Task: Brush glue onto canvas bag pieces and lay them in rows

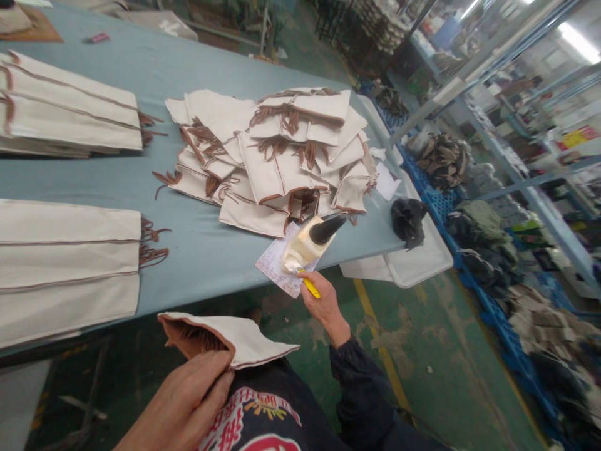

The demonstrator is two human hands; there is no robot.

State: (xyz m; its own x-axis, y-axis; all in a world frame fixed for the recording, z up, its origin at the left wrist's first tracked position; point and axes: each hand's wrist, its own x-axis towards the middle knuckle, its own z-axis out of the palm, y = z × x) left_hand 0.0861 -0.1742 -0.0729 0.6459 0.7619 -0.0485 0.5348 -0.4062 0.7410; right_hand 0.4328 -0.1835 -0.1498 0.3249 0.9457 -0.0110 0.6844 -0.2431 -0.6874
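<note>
The right hand point(320, 302) is curled snugly around the yellow handle of a brush point(310, 286), its head against the mouth of a cream bottle point(304, 250) with a black cone. The left hand point(188, 394) is bent, its fingers closed on the near rim of a pale cloth bag point(258, 338), held in front of the body below the edge of the desk point(206, 282); its thumb cannot be made out. The bottle stands on a sheet of paper point(270, 266) near that edge, so a hard push of the brush could tip it or slide it off. An overloaded brush could drip on the bag, and the brown cords point(200, 336) inside could catch smears. The right arm reaches forward, wrist low; the left hand sits back-up, close to the body
</note>
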